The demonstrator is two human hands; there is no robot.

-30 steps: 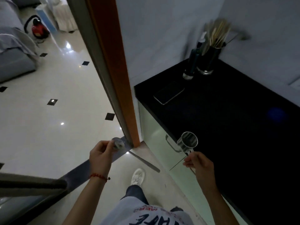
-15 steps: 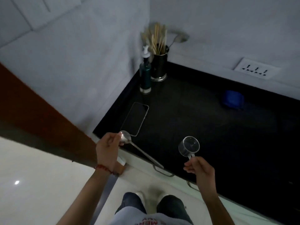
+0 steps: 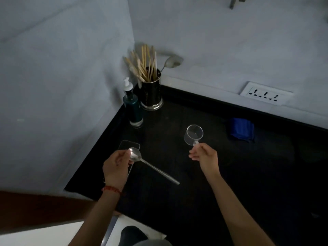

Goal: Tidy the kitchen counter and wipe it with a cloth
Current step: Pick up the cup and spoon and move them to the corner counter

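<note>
My left hand grips a metal spoon by its bowl, the handle pointing right over the black counter. My right hand holds a clear plastic measuring cup by its short handle, mouth tilted toward me. A folded blue cloth lies on the counter near the back wall, to the right of the cup. A phone lies flat under my left hand, partly hidden by it.
In the back corner stand a dark metal holder full of chopsticks with a spoon and a teal pump bottle. A white socket strip sits on the back wall. The side wall bounds the counter on the left.
The view has turned from the doorway and floor to the counter corner. Both hands have moved forward over the counter, still holding the spoon and cup.
</note>
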